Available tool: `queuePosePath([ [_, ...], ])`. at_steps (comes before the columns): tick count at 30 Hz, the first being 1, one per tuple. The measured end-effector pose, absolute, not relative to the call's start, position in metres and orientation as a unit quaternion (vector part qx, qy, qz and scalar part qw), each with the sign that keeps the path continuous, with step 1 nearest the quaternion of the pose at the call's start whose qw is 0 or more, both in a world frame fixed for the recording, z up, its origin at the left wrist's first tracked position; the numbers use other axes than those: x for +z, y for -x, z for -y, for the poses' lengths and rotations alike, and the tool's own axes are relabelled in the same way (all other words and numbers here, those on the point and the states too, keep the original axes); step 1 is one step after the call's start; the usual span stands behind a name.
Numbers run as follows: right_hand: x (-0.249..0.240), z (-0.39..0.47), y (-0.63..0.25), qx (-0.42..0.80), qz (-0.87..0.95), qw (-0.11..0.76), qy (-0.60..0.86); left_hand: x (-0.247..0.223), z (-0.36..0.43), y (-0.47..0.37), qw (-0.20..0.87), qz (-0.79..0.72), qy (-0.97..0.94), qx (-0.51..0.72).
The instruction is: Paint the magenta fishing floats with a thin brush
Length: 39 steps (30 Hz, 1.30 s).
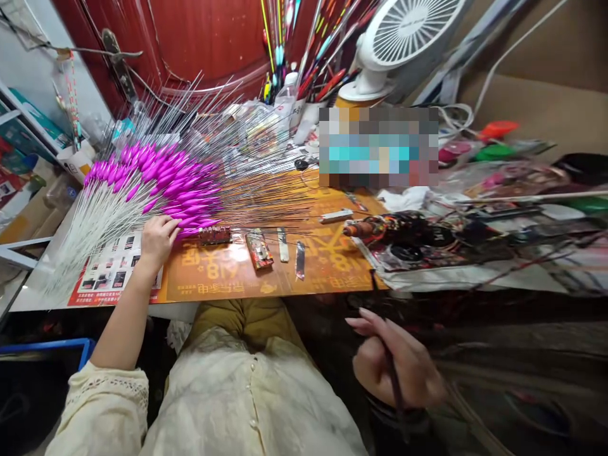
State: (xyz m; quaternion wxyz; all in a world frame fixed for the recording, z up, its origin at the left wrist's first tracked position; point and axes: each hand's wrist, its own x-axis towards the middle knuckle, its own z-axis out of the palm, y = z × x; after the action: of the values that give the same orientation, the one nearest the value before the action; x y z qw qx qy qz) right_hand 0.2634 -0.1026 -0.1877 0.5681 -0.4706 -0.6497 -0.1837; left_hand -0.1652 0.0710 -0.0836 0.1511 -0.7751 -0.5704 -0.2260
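My left hand point(159, 239) is at the near edge of a large fan of magenta floats point(164, 174) with thin dark stems and pale white tails. Its fingers pinch at one of the lowest floats. My right hand point(396, 364) is off the table's front edge, blurred, with its fingers bent around a thin dark stick point(393, 380). On the orange table mat point(228, 275), between the hands, lie a small patterned box point(259, 251), a pale strip point(283, 244) and a dark strip point(299, 259).
A white fan point(403, 38) stands at the back, beside a clear bottle point(287, 95) and upright coloured floats point(304, 44). A dark wrapped bundle point(399, 229) and plastic bags crowd the right side. A blue-rimmed bin point(47, 344) is at lower left.
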Motion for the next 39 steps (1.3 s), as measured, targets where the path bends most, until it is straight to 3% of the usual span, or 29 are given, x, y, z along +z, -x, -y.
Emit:
queuePosePath([
  [9,-0.165,0.082,-0.234,-0.196,0.705,0.547,0.406,-0.093,-0.066,0.16,0.224,0.536,0.757,-0.3],
  [18,-0.162,0.061,-0.228,-0.183,0.714,0.556,0.384,-0.091,-0.03,0.151,0.204,0.509,0.776,-0.313],
  [25,-0.167,0.017,-0.223,-0.199,0.691,0.555,0.418,-0.116,-0.015,0.144,0.22,0.453,0.802,-0.321],
  [39,-0.175,-0.012,-0.219,-0.152,0.649,0.534,0.519,-0.126,-0.014,0.146,0.186,0.485,0.796,-0.311],
])
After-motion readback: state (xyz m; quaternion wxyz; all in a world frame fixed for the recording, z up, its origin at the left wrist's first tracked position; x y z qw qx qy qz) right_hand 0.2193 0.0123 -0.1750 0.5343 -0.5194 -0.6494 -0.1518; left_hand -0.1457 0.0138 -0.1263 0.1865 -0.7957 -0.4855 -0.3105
